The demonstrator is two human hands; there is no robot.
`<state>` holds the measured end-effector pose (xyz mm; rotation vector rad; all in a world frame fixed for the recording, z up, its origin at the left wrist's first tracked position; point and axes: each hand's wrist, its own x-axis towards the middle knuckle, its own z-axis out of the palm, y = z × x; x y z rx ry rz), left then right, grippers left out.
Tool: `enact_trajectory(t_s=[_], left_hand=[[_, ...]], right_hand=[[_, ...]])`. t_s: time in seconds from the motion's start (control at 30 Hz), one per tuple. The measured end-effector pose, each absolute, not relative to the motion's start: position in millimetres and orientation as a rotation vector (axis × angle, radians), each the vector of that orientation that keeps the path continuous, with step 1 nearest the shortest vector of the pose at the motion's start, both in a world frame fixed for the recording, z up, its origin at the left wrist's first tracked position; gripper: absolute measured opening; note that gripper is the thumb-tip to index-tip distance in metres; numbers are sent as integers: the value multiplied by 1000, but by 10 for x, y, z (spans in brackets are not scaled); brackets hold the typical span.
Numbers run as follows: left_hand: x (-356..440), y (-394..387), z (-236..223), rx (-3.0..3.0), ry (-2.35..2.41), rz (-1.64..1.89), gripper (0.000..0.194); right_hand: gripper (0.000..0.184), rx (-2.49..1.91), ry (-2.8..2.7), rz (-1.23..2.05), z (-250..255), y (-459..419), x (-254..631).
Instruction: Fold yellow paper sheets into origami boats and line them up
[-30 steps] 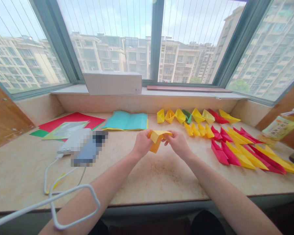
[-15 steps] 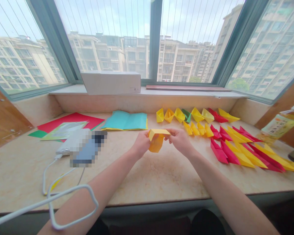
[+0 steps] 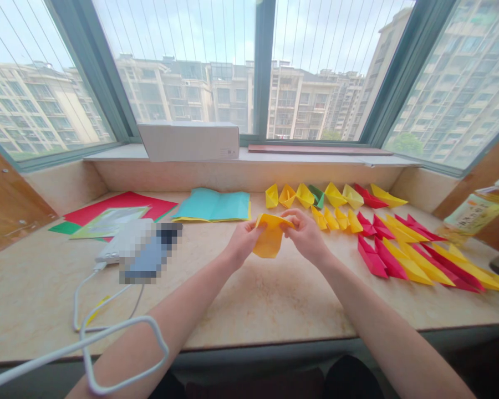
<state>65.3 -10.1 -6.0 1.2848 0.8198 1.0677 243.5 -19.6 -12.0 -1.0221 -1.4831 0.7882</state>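
Note:
A piece of folded yellow paper is held up over the counter between both hands. My left hand pinches its left side, with the thumb lying on the near face. At the upper right corner my right hand grips the paper between thumb and fingers. Beyond my right hand stand small yellow folded paper pieces, and behind them a row of folded paper boats in yellow, green and red. A blue paper sheet with yellow under it lies behind my left hand.
Red and yellow paper boats cover the right side, near a bottle. On the left are red paper sheets, a blurred-out phone, and a white cable over my left forearm. A white box stands on the sill.
The yellow paper's top flap, folded toward me before, now stands up as a flatter face. My left thumb has come onto the front, and my right fingers have shifted along the edge.

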Motion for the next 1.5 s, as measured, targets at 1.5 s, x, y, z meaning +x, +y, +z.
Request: enact_trajectory(t_s=[1.5], left_hand=[[549,-47,-17,1414,684,898,37]], right_hand=[[18,-992,-1420,777,-153,-116,2595]])
